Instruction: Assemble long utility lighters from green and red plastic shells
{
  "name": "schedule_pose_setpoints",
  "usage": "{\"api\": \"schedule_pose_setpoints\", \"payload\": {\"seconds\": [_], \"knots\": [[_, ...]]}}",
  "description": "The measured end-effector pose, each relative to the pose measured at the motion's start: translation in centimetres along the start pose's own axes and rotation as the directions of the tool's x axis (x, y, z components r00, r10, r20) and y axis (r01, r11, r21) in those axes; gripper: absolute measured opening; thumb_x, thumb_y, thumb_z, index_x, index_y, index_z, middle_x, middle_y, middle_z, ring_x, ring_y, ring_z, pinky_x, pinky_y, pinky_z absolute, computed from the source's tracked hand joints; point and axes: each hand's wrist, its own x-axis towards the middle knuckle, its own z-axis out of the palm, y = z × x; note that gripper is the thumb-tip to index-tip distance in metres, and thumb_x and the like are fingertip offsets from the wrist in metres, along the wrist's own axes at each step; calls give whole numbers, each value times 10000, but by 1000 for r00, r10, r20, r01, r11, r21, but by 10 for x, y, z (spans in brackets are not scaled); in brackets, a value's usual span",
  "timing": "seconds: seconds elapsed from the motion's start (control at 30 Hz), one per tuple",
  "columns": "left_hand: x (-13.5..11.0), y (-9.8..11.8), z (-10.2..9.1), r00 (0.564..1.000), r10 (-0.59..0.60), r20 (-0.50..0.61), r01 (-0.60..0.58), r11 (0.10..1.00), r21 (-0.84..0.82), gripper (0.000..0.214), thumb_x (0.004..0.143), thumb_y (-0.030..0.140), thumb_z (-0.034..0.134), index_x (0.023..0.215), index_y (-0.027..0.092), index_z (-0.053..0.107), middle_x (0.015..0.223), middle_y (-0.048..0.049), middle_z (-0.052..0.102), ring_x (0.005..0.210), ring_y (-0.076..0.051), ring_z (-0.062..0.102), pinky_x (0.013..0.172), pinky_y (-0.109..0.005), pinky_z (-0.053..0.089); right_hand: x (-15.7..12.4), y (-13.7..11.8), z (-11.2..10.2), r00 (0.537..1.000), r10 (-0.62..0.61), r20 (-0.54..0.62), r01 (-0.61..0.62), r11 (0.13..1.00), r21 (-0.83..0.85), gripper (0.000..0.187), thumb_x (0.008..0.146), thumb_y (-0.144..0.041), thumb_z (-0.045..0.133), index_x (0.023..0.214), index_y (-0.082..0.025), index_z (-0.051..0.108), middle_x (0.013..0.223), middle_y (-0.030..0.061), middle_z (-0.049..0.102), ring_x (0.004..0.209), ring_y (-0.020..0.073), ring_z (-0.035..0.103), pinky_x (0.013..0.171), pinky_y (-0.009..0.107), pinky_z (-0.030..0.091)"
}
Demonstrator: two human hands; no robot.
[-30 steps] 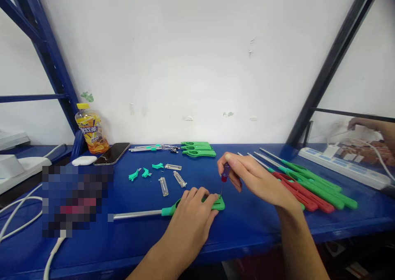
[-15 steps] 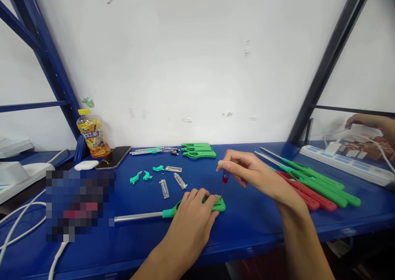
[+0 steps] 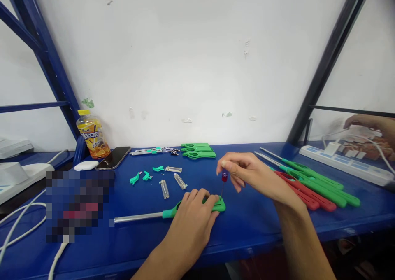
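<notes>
My left hand (image 3: 193, 214) presses down on the green handle of a long-nosed lighter (image 3: 168, 211), whose metal tube points left along the blue bench. My right hand (image 3: 247, 173) pinches a small screwdriver with a red handle (image 3: 224, 178), held upright with its tip on the green handle's right end. Loose small parts lie just beyond: teal triggers (image 3: 140, 176) and clear tubes (image 3: 163, 188).
A pile of green and red lighters (image 3: 311, 185) lies to the right. Green handle shells (image 3: 197, 150) and metal tubes (image 3: 154, 150) sit near the wall. A drink bottle (image 3: 92, 134), phone (image 3: 114, 157), white cables and a power strip (image 3: 345, 164) flank the bench. Another person's hand (image 3: 370, 123) shows at far right.
My right hand has twisted the screwdriver slightly, fingers shifting on its handle. My left hand and the lighter have stayed put. The view has tilted a little.
</notes>
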Motion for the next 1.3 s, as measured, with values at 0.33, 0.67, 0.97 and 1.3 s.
{"api": "schedule_pose_setpoints", "payload": {"seconds": [0.33,0.67,0.97,1.3], "knots": [[-1,-2,4,1000,9,-29,-8,999,32,323,1059,212,542,1364,259,638,1203,-67,673,1080,-301,623,966,-520,535,0,1,-4,989,36,147,-47,996,72,455,1079,-560,499,1014,-185,748,498,-62,519,464,106,530,547,238,453],[-1,1,2,1000,-10,-15,10,1000,15,317,1062,198,525,1354,257,635,1228,-69,672,1107,-300,620,980,-517,529,3,3,-1,991,128,-28,-125,988,95,333,880,-500,805,840,-216,638,542,-84,556,437,89,485,473,224,371],[-2,0,2,1000,-12,-12,12,1000,5,312,1060,196,521,1347,247,633,1246,-76,664,1123,-293,615,1007,-506,520,5,1,-2,983,128,-128,-130,991,-6,349,948,-559,703,990,-214,670,525,-73,562,444,129,579,502,246,432],[-1,2,2,1000,-9,-7,9,1000,14,284,1062,202,519,1317,241,638,1225,-79,668,1112,-295,621,1007,-514,519,7,3,-3,973,124,-195,-131,991,-24,445,910,-623,713,784,-206,621,536,-43,564,464,124,534,488,253,409]]}}
